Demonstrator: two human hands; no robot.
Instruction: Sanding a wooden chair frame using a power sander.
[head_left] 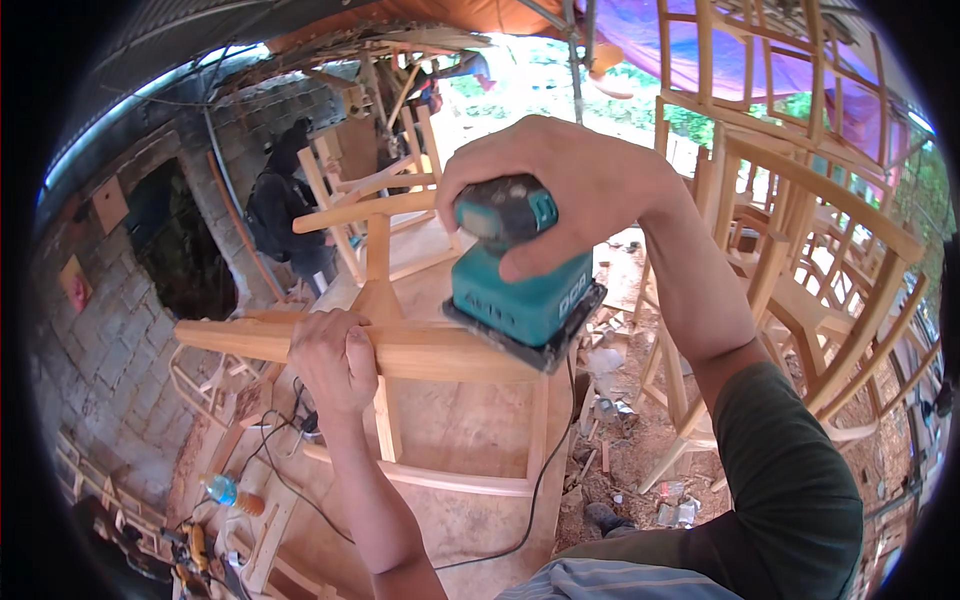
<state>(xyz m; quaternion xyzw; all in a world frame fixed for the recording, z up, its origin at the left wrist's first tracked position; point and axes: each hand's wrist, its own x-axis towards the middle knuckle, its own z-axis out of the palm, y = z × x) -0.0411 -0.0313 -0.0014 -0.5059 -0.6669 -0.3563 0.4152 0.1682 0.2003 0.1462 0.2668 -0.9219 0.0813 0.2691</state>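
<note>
Head view: both hands are busy at a wooden frame [458,482] sitting over the worktop [470,525].
Right hand [590,185]: up high, fingers [455,190] curled snugly round the top of the teal sander [525,295], no slack there.
Sander base: tilted in view, right over the rail's right end, one corner jutting past it; full contact, I can't tell.
Left hand [333,362]: fingers wrapped down over the thick rail [235,341], well to the left of the sander, bare wood between them.
Rail's left end: pokes out freely past the left hand.
Worktop's right edge: a black cable [538,490] curves along it, just beside the frame.
Right-side room: a strip of scrap-strewn floor [600,460], then chair frames [800,270] crowding in.
Far side: more upright chair parts [425,140] near the sander, cramped back there.
Lower left: a bottle [235,494], well apart from the hands.
</note>
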